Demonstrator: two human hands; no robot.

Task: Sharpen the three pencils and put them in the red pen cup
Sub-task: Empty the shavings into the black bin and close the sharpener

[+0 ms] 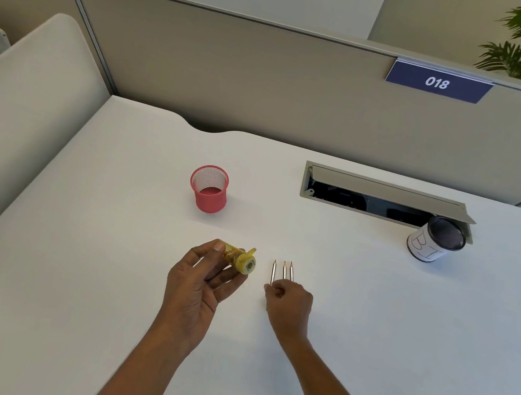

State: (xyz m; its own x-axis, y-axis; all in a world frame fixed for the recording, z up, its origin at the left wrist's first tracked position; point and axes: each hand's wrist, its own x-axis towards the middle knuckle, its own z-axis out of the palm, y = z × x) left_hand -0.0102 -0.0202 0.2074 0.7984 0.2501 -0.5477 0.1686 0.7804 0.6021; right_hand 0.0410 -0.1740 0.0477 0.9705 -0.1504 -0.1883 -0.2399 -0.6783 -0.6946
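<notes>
Three pencils lie side by side on the white desk, tips pointing away from me. My right hand covers their near ends, and its fingertips pinch the leftmost pencil. My left hand holds a yellow translucent sharpener just left of the pencils, with its hole facing toward them. The red mesh pen cup stands upright farther back on the desk; nothing shows inside it.
A black mesh cup with a white label stands at the back right, beside an open cable tray set into the desk. A beige partition runs behind the desk and a padded divider stands at the left.
</notes>
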